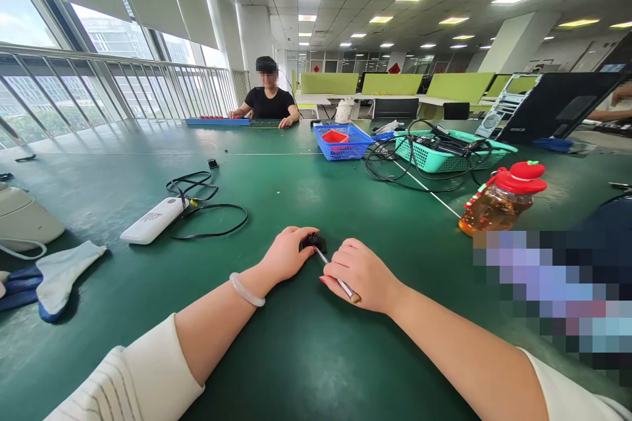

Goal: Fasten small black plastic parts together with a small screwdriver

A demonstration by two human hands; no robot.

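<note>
A small black object [310, 241] rests on the green table in front of me. My left hand [286, 253], with a pale bracelet at its wrist, grips it from the left between thumb and fingers. In my right hand [359, 274] is a slim tool [349, 291] with a metallic shaft and a brownish end pointing toward me. The far tip of the tool meets the black object beside my left thumb. My right fingers are wrapped round the shaft and hide part of it.
On the left lie a white power bank [155, 220] with a black cable and a glove [66, 276]. A red-lidded bottle [503, 200] stands right. Beyond are a blue basket [340, 150] and a cable-filled green basket [427, 156]. A person [269, 102] sits at the far edge.
</note>
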